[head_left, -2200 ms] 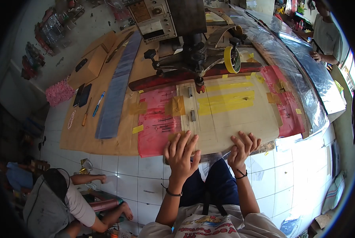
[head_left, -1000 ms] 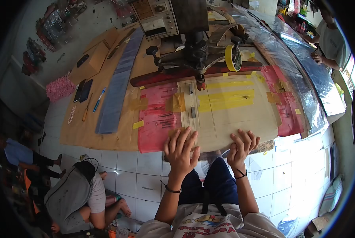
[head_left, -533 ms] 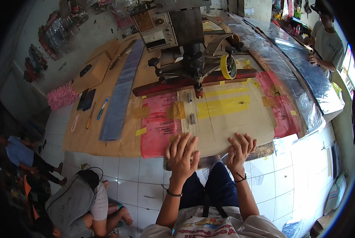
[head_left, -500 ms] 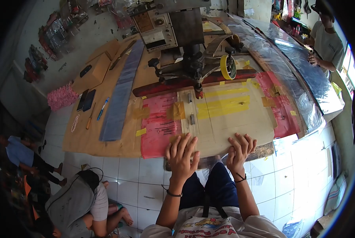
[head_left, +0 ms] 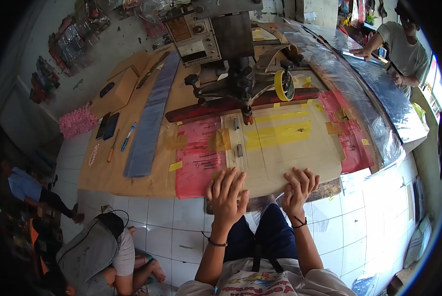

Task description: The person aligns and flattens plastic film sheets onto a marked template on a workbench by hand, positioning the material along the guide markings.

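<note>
Head cam: my L hand (head_left: 227,195) lies palm down, fingers spread, on the near L corner of the beige board (head_left: 297,158), gripping nothing. My R hand (head_left: 297,188) is farther R on the same edge, fingers bent; thumb's partly hidden, so can't tell if it's pinching the board or just resting. Palms' undersides n/v.

Board sits on the table (head_left: 100,172), btwn two red sheets (head_left: 197,177); its far edge is by the red bar (head_left: 206,109), partly hidden under the press arm (head_left: 221,91). Control box (head_left: 191,42) lettering too small to read; the machine's top is cut off. Clear film (head_left: 379,128) at R has glare. Crouched person (head_left: 92,251), lower L, fades into the dark rim; another person's (head_left: 406,54) head, upper R, is partly cut off.
</note>
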`<state>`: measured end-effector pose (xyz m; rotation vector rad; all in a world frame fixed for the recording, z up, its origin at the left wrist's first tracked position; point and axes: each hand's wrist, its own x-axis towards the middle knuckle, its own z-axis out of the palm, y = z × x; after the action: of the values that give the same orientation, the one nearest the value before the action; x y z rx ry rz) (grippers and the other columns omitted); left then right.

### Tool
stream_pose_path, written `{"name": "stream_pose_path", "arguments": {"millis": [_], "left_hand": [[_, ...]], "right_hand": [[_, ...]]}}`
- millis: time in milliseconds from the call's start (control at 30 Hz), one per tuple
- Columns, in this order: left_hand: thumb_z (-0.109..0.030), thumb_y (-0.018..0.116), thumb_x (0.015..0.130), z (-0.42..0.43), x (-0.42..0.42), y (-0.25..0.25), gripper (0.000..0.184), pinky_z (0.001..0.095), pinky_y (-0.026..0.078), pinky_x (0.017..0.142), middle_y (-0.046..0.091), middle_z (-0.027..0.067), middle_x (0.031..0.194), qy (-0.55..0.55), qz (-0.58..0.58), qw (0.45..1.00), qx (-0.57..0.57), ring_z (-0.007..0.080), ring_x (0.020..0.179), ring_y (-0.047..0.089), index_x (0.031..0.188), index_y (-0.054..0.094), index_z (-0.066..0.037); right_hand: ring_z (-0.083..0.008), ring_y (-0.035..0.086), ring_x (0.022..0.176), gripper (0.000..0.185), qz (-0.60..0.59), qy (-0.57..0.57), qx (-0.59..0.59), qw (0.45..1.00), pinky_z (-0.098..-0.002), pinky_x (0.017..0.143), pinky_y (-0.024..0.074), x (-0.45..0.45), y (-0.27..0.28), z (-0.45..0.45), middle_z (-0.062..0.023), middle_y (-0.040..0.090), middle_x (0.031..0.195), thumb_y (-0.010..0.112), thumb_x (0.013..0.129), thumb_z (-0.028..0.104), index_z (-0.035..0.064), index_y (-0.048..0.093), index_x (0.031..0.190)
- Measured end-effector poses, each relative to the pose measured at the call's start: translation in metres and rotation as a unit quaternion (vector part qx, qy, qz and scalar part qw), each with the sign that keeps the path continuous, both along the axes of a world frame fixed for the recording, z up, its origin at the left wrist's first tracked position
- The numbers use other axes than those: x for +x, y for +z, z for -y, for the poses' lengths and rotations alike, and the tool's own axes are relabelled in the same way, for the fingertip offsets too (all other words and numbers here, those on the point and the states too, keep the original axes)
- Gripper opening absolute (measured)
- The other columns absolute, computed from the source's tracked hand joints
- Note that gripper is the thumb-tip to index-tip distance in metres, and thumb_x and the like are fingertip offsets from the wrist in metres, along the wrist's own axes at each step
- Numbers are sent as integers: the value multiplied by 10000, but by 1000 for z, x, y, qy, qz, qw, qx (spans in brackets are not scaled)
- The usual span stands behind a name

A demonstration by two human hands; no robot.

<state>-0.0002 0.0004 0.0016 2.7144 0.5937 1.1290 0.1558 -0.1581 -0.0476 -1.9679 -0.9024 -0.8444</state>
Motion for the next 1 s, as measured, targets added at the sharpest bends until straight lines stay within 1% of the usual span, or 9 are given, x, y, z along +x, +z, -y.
{"name": "stream_pose_path", "arguments": {"millis": [367, 1000], "left_hand": [[-388, 585, 1010, 0, 0, 1, 469, 490, 243, 1198, 584, 33, 1528, 2, 0, 1000, 2, 281, 1438, 475, 1441, 657, -217], [-402, 580, 1013, 0, 0, 0, 467, 497, 254, 1191, 588, 34, 1527, 2, 1, 1000, 3, 288, 1432, 481, 1433, 665, -217]], "right_hand": [[-319, 448, 1400, 308, 3, 1, 5, 1000, -562, 1270, 135, 1, -2, 0, -52, 653, 1350, 624, 883, 181, 213, 756, 1159], [-320, 451, 1398, 313, -1, 2, 7, 1000, -561, 1272, 128, 0, -2, 0, -49, 652, 1355, 629, 880, 174, 212, 761, 1161]]}}
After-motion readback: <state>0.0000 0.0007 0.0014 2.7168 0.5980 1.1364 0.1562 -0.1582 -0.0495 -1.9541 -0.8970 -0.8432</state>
